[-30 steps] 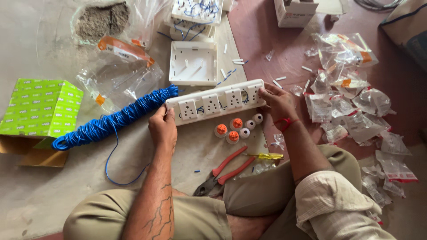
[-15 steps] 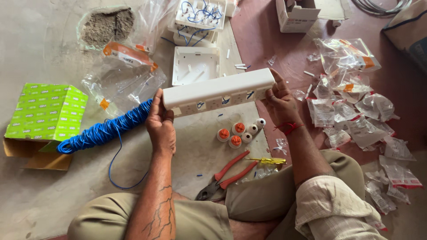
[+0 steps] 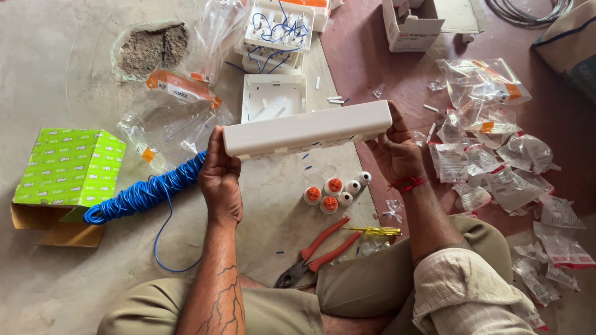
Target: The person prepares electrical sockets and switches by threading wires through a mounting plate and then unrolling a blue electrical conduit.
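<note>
I hold a long white plastic switch board box (image 3: 307, 129) level above the floor, its plain back turned up toward me. My left hand (image 3: 218, 175) grips its left end and my right hand (image 3: 394, 151) grips its right end. Below the box, on the floor, stand several small round white and orange knobs (image 3: 332, 192). A coil of blue wire (image 3: 146, 192) lies just left of my left hand.
Orange-handled pliers (image 3: 316, 251) and a yellow tester screwdriver (image 3: 372, 231) lie by my knees. A green carton (image 3: 65, 167) sits at the left. An open white box (image 3: 273, 96) and a wired board (image 3: 276, 28) lie beyond. Many torn clear packets (image 3: 496, 155) litter the right.
The switch board lay face up on the floor with its sockets showing. Both hands have lifted it and turned it over, so its plain back faces me.
</note>
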